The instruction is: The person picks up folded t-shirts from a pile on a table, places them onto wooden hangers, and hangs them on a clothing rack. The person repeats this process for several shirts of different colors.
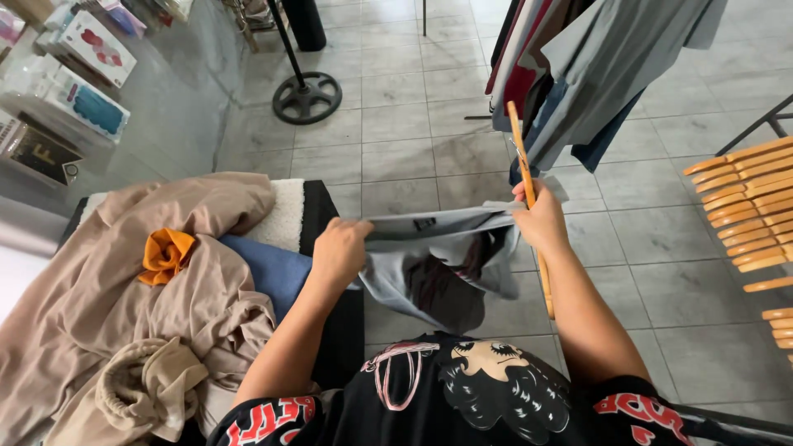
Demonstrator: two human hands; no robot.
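Note:
My left hand (339, 250) grips the left end of a grey T-shirt's (429, 264) neck opening and holds it stretched out in front of me. My right hand (541, 221) grips the right end of that opening together with a wooden hanger (529, 206), which stands almost upright and passes through my fist. The rest of the grey T-shirt hangs down between my arms, above the tiled floor.
A pile of beige garments (124, 289), an orange cloth (165, 254) and a blue garment (268, 268) lie on a dark seat at my left. Hung clothes (578, 66) on a rack are ahead right. Several wooden hangers (747, 206) are stacked at far right. A round stand base (306, 97) sits on the floor.

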